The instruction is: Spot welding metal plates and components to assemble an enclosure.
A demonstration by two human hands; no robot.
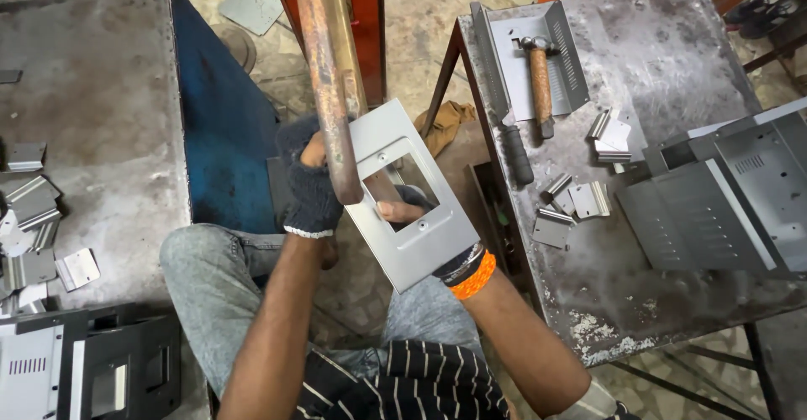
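The left hand (313, 191), in a dark fingerless knit glove, is wrapped tight around a rusty metal bar (326, 75) that runs from the top edge of the view down to the plate. The right hand (402, 212) is mostly hidden behind a grey sheet-metal plate (409, 193) with a rectangular window; one finger shows through that window, so the hand grips the plate from behind, an orange band at its wrist. The plate is held tilted in the air above the person's lap, between the two metal tables, and the bar's lower end lies against its left edge, just beside the gloved hand.

On the right table (672, 58) a hammer (540, 75) rests in a shallow grey tray near the far left corner, a dark-handled tool lies along the left edge, small bent brackets (580, 201) sit mid-table, and grey panels (723, 193) cover the right edge. More brackets lie along the left table's (101, 92) left edge.
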